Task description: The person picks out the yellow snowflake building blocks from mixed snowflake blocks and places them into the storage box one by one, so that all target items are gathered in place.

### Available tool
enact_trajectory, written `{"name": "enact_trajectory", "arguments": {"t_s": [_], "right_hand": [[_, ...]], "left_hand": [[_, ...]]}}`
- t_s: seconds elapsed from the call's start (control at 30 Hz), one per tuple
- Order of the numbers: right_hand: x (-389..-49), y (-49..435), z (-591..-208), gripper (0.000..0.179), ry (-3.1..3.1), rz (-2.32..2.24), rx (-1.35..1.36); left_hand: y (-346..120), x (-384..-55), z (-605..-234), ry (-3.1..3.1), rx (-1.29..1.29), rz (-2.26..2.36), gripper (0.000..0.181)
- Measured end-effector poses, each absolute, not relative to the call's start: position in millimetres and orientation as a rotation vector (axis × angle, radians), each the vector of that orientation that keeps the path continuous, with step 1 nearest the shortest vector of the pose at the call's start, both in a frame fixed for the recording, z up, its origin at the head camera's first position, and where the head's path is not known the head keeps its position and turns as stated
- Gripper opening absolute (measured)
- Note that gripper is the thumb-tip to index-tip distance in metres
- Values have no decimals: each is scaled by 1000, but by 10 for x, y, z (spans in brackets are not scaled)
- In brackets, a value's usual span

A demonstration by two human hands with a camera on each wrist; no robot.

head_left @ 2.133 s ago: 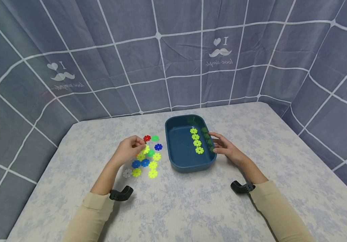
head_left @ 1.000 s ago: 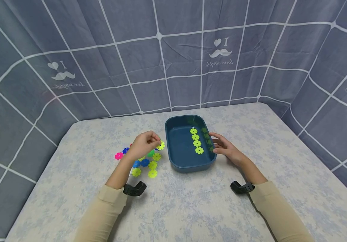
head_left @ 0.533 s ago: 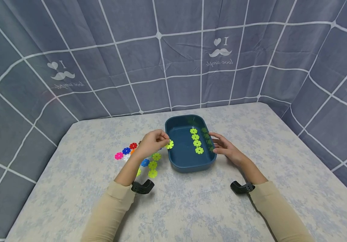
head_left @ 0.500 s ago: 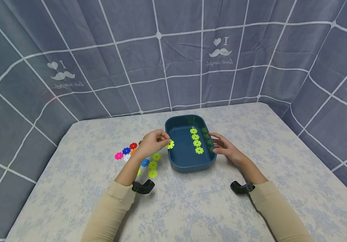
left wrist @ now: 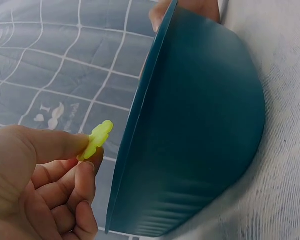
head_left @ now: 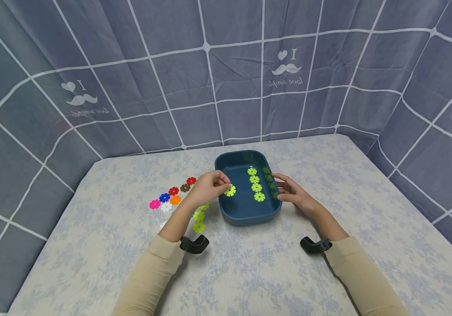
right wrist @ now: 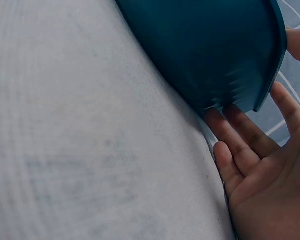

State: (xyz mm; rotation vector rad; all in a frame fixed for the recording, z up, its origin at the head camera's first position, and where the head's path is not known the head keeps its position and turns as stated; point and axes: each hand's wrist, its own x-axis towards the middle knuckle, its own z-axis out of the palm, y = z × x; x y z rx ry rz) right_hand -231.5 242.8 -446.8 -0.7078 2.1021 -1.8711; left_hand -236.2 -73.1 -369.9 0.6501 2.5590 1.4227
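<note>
My left hand (head_left: 207, 188) pinches a yellow plastic snowflake disc (head_left: 231, 190) between thumb and fingertips, over the left side of a dark blue tub (head_left: 249, 221). The left wrist view shows the disc (left wrist: 98, 139) edge-on, at rim height just outside the tub wall (left wrist: 190, 115). Inside the tub, several yellow snowflake discs (head_left: 256, 187) lie in a row toward its right side. Fingertips of my right hand (head_left: 298, 195) touch the tub's right wall, fingers loosely extended; the right wrist view shows this hand (right wrist: 270, 175) against the lower wall and rim.
Left of the tub lie loose snowflake discs: pink (head_left: 154, 204), blue (head_left: 164, 197), orange (head_left: 175, 200), brown (head_left: 185, 188), red (head_left: 191, 180) and several yellow ones (head_left: 199, 216). My left forearm covers part of them. A checked curtain (head_left: 233, 79) hangs behind the patterned tabletop (head_left: 249, 272).
My left hand has picked the yellow snowflake disc from the loose pile and carried it right, over the tub's left rim. The right hand and tub have stayed put.
</note>
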Motion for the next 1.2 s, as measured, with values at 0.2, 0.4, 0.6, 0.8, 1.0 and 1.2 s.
{"name": "enact_trajectory", "arguments": {"t_s": [0.2,0.4,0.6,0.8,1.0,1.2], "right_hand": [[-2324,2435,-4477,68,2096,-1872,-714],[-2319,2425,-4478,68,2091,-1876,-705],[-2322,2418,-4467,67,2093,-1879,-692],[-2328,2418,-4467,67,2100,-1877,-671],[-2334,2421,-4472,67,2084,-1885,-687],[-2341,2430,-4482,67,2076,-1888,-705]], "left_hand": [[-652,-2366,-3705,2550,663,1422,10],[-559,-2389,-3726,2558,667,1395,9],[-460,-2407,-3753,2552,705,1369,8],[-352,-2425,-3796,2525,763,1337,9],[-262,-2448,-3834,2522,794,1303,8],[-162,-2455,-3870,2515,796,1256,6]]}}
